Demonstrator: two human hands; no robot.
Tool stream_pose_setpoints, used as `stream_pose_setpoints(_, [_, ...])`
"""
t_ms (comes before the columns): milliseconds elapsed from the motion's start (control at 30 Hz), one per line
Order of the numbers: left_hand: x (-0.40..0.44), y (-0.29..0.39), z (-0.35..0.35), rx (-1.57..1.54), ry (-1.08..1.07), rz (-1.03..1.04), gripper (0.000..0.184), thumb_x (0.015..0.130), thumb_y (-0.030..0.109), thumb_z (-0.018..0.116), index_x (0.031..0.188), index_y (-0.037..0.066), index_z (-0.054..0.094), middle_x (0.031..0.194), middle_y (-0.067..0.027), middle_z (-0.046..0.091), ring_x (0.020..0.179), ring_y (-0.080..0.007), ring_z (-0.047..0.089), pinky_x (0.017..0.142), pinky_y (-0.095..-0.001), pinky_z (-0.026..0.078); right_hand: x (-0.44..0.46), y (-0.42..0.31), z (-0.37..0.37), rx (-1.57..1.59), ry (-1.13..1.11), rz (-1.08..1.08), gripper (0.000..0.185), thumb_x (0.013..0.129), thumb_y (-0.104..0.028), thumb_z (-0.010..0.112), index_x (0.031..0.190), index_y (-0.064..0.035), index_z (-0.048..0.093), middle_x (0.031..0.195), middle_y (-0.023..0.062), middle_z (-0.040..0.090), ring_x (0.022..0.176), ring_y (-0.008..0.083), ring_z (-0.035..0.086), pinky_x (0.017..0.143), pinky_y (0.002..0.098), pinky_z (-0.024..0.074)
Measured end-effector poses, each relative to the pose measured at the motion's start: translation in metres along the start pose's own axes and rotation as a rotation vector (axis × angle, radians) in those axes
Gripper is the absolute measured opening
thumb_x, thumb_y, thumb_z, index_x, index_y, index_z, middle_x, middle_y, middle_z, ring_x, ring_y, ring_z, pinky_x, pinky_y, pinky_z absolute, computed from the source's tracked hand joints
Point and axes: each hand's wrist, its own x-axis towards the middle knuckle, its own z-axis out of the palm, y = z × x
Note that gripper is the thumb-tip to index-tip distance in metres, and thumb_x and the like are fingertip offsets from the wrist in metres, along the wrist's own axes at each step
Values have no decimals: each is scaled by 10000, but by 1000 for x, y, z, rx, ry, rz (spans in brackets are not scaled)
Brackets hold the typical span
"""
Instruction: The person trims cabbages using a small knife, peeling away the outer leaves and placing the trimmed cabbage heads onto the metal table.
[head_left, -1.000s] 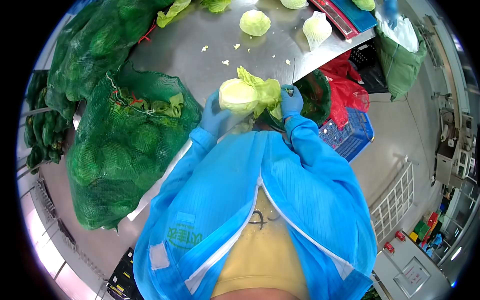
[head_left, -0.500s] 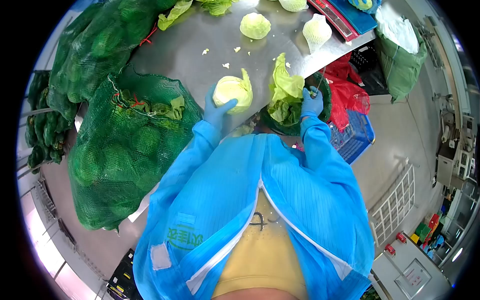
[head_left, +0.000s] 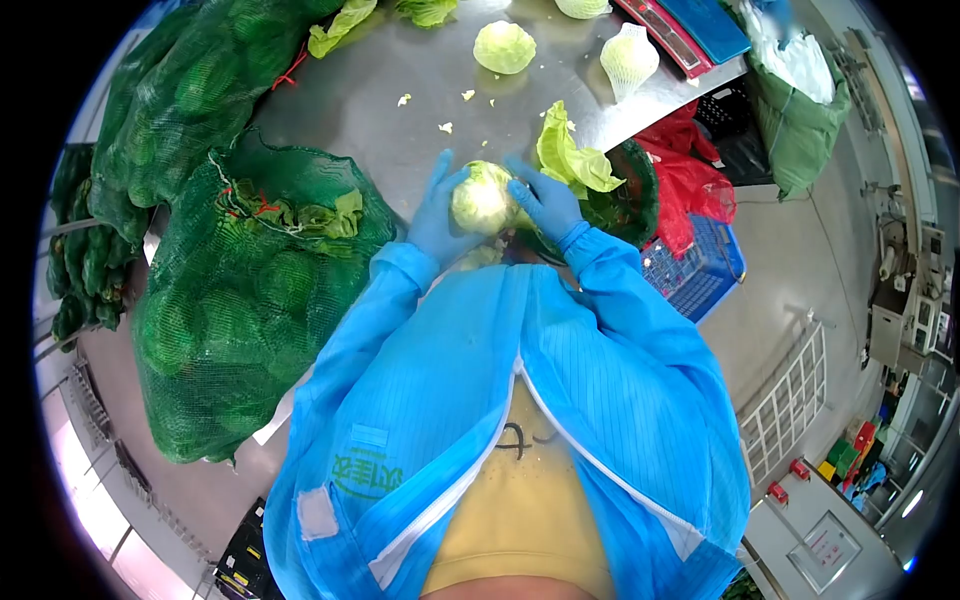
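A pale green cabbage (head_left: 484, 198) is held between my two blue-gloved hands near the table's front edge. My left hand (head_left: 438, 214) cups its left side, thumb and fingers around it. From the right, my right hand (head_left: 550, 203) presses its fingers and thumb against the cabbage. Whether anything small is also in the right hand is hidden. Just beyond that hand, loose cabbage leaves (head_left: 572, 155) hang over the rim of a dark green bin (head_left: 640, 190). Farther back on the table lie a trimmed cabbage (head_left: 504, 48) and one in a white foam net (head_left: 630, 60).
Green mesh sacks of cabbages (head_left: 240, 320) crowd the left side. A red scale (head_left: 668, 36) stands at the steel table's (head_left: 370, 130) back right. Beside the bin are a red bag (head_left: 690, 190) and a blue crate (head_left: 700, 265). Leaf scraps dot the tabletop.
My right hand has moved left from the leaves at the bin to the cabbage. The cabbage has turned in my left hand, and its raised outer leaf no longer shows.
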Motion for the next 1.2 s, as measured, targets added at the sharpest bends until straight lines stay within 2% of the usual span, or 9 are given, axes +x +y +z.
stream_pose_setpoints(133, [-37, -17, 23, -24, 240, -283, 933, 611, 122, 788, 1350, 36, 226, 1314, -191, 353, 1226, -302, 386, 1013, -396, 360, -10, -3, 2, 141, 41, 27, 499, 894, -471, 464, 1214, -93, 521, 990, 189, 625, 894, 332, 612, 763, 386, 472])
stream_pose_setpoints(200, [-51, -27, 38, -736, 372, -655, 851, 595, 92, 743, 1320, 21, 304, 1289, -132, 393, 1200, -283, 422, 999, -363, 374, -20, -22, -3, 155, -10, 193, 488, 894, -473, 462, 1173, -79, 530, 945, 188, 629, 853, 335, 617, 728, 396, 473])
stream_pose_setpoints(233, [-38, -13, 37, -764, 312, -598, 922, 587, 146, 785, 1328, -5, 258, 1264, -161, 405, 1172, -278, 443, 973, -378, 399, -23, -31, -4, 168, -53, 362, 481, 894, -476, 460, 1132, -65, 540, 900, 186, 633, 812, 337, 622, 693, 406, 474])
stream_pose_setpoints(333, [-19, 12, 39, -642, 308, -398, 1073, 529, 214, 863, 1329, -60, 203, 1237, -200, 413, 1148, -271, 462, 939, -375, 434, -34, -25, 10, 160, -53, 241, 463, 898, -474, 457, 1067, -49, 531, 823, 176, 627, 747, 340, 620, 636, 415, 467])
stream_pose_setpoints(367, [-27, -17, 54, -423, 317, -462, 1126, 497, 222, 884, 1326, -79, 185, 1248, -207, 405, 1156, -269, 459, 936, -374, 437, -37, -19, 13, 147, -99, 214, 450, 893, -480, 459, 1055, -65, 524, 830, 171, 628, 763, 346, 618, 640, 409, 473])
stream_pose_setpoints(467, [-1, 17, 22, -578, 149, -556, 1162, 490, 268, 889, 1332, -77, 166, 1258, -209, 395, 1161, -270, 454, 949, -378, 425, -38, -30, -1, -205, -49, 89, 467, 890, -472, 462, 1197, -121, 480, 808, 154, 625, 729, 342, 613, 612, 416, 471])
stream_pose_setpoints(700, [-8, -20, 44, -428, 130, -515, 1165, 502, 297, 883, 1335, -74, 158, 1265, -197, 399, 1160, -269, 459, 955, -359, 419, -24, -43, -15, -442, -197, 47, 581, 899, -476, 425, 1409, -241, 272, 749, 133, 617, 658, 327, 600, 560, 408, 452])
stream_pose_setpoints(800, [-5, -17, 42, -394, 100, -485, 1042, 578, 170, 853, 1313, -22, 140, 1228, -176, 442, 1119, -253, 503, 929, -347, 459, -21, -45, -15, -495, -227, 46, 572, 902, -473, 417, 1408, -255, 266, 737, 140, 611, 645, 330, 593, 557, 420, 448])
stream_pose_setpoints(1200, [13, 15, 24, 137, -70, -550, 1115, 511, 438, 851, 1304, -57, 242, 1265, -205, 341, 1160, -326, 439, 970, -390, 401, -21, -48, -17, -592, -182, 73, 538, 906, -466, 403, 1391, -261, 294, 736, 137, 618, 638, 317, 608, 549, 431, 460])
